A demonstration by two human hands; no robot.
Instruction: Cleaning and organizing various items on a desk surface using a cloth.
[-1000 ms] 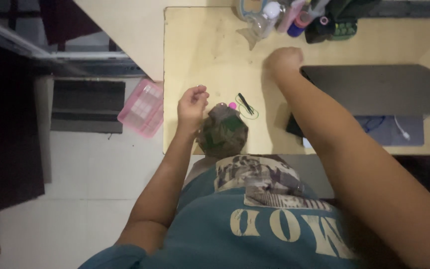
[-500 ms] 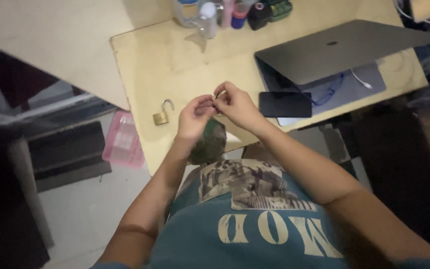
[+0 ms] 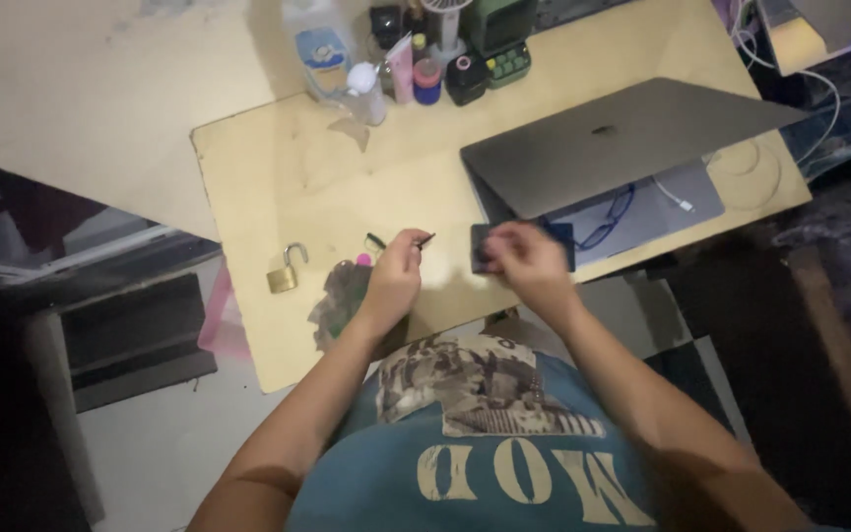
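Left hand (image 3: 396,276) pinching a thin dark pin-like piece (image 3: 425,239); right hand (image 3: 529,261) blurred over a dark phone (image 3: 483,246).

Pin tip sticks out right of the left fingers, above the near-middle of the wooden desk (image 3: 278,167). Right hand's fingers curled; can't tell if they grip anything. Open brass padlock (image 3: 286,274) lies left, well apart from both hands. Camo pouch (image 3: 342,300) just left of the left wrist. Half-shut grey laptop (image 3: 613,143) far right, bottles (image 3: 366,79) at far edge.
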